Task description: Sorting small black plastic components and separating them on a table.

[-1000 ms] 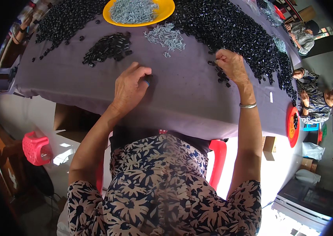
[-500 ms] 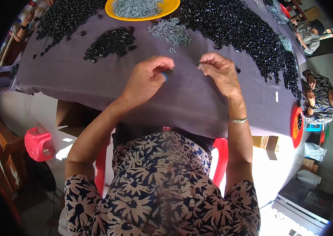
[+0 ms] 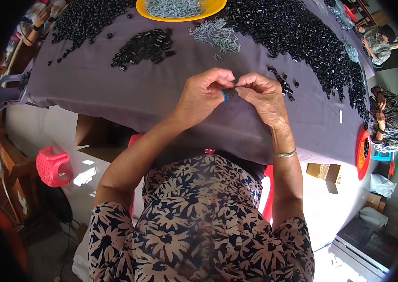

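My left hand [image 3: 208, 94] and my right hand [image 3: 265, 96] meet over the near part of the table, fingertips almost touching. A blue band [image 3: 224, 96] circles my left thumb. Both hands are closed in a pinch, with fingers bent. Something small and dark shows between the fingertips, too hidden to name. Beyond them lies a small pile of silver screws [image 3: 215, 35]. To its left is a pile of small black cylindrical pieces [image 3: 143, 48]. Just right of my right hand, several loose black pieces [image 3: 284, 84] are scattered.
A yellow plate [image 3: 182, 19] heaped with screws stands at the far edge. Large heaps of black pieces [image 3: 297, 42] spread at the right and far left [image 3: 90, 21]. A red plate [image 3: 363, 155] sits at the table's right edge. Other people work at the right and far left.
My left hand has moved right, closing the gap to my right hand. More loose black pieces show beside my right hand. The whole view has shifted slightly.
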`<act>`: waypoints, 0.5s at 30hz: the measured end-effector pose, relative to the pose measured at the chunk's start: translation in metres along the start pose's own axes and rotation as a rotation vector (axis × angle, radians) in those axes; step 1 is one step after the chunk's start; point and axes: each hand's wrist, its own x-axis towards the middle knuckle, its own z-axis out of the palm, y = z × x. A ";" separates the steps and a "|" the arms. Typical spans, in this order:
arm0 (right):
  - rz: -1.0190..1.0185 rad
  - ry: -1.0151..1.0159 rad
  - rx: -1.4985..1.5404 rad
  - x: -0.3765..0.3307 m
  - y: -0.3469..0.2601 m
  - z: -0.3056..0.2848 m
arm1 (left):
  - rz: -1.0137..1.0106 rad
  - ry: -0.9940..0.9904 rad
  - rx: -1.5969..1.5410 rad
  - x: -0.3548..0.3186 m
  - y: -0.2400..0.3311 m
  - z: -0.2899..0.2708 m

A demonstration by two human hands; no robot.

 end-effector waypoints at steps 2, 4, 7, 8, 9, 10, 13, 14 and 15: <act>0.011 -0.019 -0.025 -0.003 0.000 0.001 | 0.011 0.002 0.009 -0.002 0.000 -0.003; 0.020 -0.040 -0.051 -0.005 0.000 0.003 | -0.085 -0.030 -0.206 -0.003 -0.003 -0.007; -0.197 -0.083 -0.147 -0.006 0.000 0.003 | -0.173 -0.096 -0.202 -0.003 0.001 -0.015; -0.203 -0.088 -0.151 -0.006 0.000 0.005 | -0.165 -0.091 -0.202 -0.003 0.003 -0.016; -0.237 -0.104 -0.078 -0.006 0.000 0.006 | -0.231 -0.135 -0.298 -0.003 0.005 -0.017; -0.270 -0.120 -0.004 -0.006 0.001 0.008 | -0.298 -0.178 -0.393 -0.005 0.008 -0.018; -0.260 -0.128 -0.036 -0.006 0.000 0.008 | -0.450 -0.228 -0.502 -0.005 0.016 -0.021; -0.253 -0.135 -0.014 -0.006 0.000 0.009 | -0.505 -0.256 -0.534 -0.005 0.016 -0.021; -0.255 -0.139 -0.015 -0.005 -0.001 0.009 | -0.502 -0.252 -0.535 -0.005 0.018 -0.023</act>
